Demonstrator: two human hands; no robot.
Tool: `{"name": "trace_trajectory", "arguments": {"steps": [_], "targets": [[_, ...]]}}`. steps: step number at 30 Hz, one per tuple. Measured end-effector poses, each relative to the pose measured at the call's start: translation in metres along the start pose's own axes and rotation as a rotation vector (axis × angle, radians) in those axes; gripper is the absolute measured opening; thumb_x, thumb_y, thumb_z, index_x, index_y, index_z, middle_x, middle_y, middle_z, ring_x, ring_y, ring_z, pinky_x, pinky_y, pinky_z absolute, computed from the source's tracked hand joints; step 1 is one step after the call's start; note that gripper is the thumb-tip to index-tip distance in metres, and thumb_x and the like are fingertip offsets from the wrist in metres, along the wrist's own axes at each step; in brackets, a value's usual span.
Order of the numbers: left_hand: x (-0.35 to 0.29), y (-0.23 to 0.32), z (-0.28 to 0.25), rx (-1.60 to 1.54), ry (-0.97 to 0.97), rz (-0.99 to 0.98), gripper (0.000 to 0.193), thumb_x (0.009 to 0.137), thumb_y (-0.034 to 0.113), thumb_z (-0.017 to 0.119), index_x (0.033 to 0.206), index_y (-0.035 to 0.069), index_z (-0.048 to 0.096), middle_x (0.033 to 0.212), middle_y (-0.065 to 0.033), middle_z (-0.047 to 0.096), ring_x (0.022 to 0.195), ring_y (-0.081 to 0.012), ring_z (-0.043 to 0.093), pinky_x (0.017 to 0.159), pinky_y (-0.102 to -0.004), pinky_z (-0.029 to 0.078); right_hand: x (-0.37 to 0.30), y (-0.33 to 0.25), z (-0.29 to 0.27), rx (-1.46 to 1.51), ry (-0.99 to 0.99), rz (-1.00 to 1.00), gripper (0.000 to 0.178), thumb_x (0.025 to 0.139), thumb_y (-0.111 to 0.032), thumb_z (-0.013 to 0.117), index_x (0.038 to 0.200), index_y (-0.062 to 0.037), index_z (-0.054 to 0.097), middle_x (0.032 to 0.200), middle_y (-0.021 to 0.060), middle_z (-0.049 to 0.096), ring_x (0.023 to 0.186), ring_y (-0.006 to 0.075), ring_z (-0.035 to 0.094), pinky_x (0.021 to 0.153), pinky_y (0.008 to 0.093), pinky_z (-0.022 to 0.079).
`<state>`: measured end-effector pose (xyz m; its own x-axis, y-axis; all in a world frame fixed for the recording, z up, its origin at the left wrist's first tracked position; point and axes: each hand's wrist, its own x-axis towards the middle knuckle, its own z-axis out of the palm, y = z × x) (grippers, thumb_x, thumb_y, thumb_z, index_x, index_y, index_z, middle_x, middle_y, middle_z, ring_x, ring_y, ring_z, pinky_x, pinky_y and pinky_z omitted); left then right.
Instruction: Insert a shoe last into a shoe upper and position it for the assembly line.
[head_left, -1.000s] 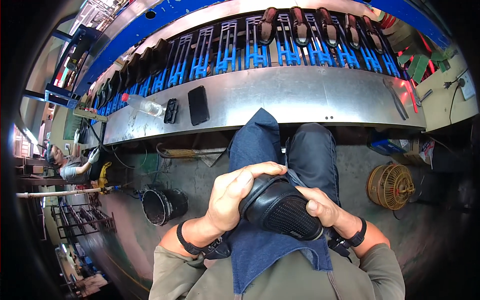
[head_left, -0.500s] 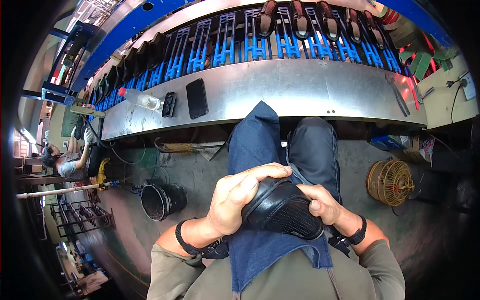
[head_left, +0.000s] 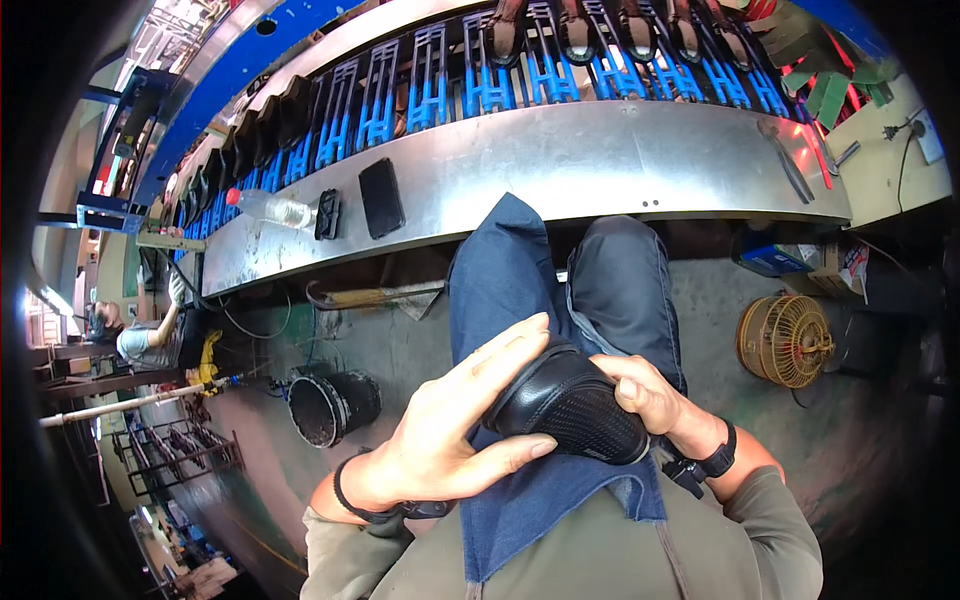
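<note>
A black leather shoe with a perforated upper rests above my lap, on a blue denim cloth. My right hand grips its right side, the thumb pressed over the top. Along the shoe's left side lies my left hand, fingers stretched out straight and the thumb spread apart across the near part of the upper. The shoe's underside and the right fingers beneath it are hidden.
Past my knees runs a metal ledge bearing a phone, a plastic bottle and a black case. Behind it, shoes sit on blue racks. A black bucket and round wire-caged fan flank me; a person works far left.
My left hand has loosened from its curled hold, its fingers straightening and thumb moving down toward me. The right hand keeps its grip. The view has shifted slightly.
</note>
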<state>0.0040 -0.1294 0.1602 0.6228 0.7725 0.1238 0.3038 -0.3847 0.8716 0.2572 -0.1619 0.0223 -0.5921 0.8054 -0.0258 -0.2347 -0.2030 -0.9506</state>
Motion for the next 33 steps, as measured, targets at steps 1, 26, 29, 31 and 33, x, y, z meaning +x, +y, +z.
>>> {"name": "trace_trajectory", "arguments": {"steps": [1, 26, 29, 31, 33], "targets": [[0.0, -0.003, 0.007, -0.001, -0.009, 0.011, 0.072, 0.08, 0.006, 0.079, 0.142, -0.01, 0.047, 0.14, -0.0337, 0.054, 0.127, -0.0431, 0.059, 0.107, -0.0431, 0.047, -0.001, -0.002, -0.001, 0.006, 0.019, 0.01, 0.064, 0.101, -0.051, 0.048, 0.122, 0.0068, 0.062, 0.101, 0.0082, 0.069, 0.092, 0.0139, 0.061, 0.08, 0.029, 0.049], [0.043, -0.028, 0.019, -0.056, 0.033, 0.014, 0.072, 0.085, 0.008, 0.081, 0.147, -0.007, 0.046, 0.126, -0.0254, 0.067, 0.099, -0.0231, 0.074, 0.09, -0.0334, 0.056, -0.007, -0.007, 0.001, 0.938, 0.204, -0.101, 0.066, 0.107, -0.049, 0.037, 0.155, -0.0026, 0.035, 0.149, 0.0203, 0.05, 0.132, 0.032, 0.056, 0.112, 0.0468, 0.047], [0.046, -0.027, 0.018, -0.25, 0.017, -0.003, 0.064, 0.09, 0.0, 0.068, 0.148, -0.008, 0.043, 0.128, -0.0234, 0.067, 0.103, -0.0239, 0.073, 0.091, -0.0323, 0.055, -0.006, 0.002, -0.003, 0.999, 0.216, -0.083, 0.064, 0.108, -0.048, 0.035, 0.154, -0.0027, 0.037, 0.147, 0.0208, 0.051, 0.129, 0.032, 0.058, 0.11, 0.0456, 0.049], [0.045, -0.025, 0.019, -0.097, 0.022, 0.07, 0.064, 0.089, 0.001, 0.068, 0.148, -0.008, 0.044, 0.129, -0.0252, 0.066, 0.101, -0.0281, 0.074, 0.088, -0.0312, 0.055, -0.003, -0.001, 0.0, 0.976, 0.248, -0.088, 0.063, 0.108, -0.046, 0.035, 0.153, -0.0022, 0.039, 0.145, 0.0214, 0.053, 0.127, 0.0315, 0.06, 0.109, 0.0446, 0.05], [0.04, -0.024, 0.024, -0.023, 0.057, 0.107, 0.066, 0.086, 0.001, 0.069, 0.146, -0.011, 0.044, 0.133, -0.0283, 0.062, 0.093, -0.0333, 0.075, 0.082, -0.0319, 0.057, -0.003, 0.008, -0.001, 0.967, 0.239, -0.089, 0.063, 0.108, -0.046, 0.035, 0.152, -0.0021, 0.039, 0.145, 0.0213, 0.053, 0.127, 0.0312, 0.06, 0.109, 0.0446, 0.05]]}}
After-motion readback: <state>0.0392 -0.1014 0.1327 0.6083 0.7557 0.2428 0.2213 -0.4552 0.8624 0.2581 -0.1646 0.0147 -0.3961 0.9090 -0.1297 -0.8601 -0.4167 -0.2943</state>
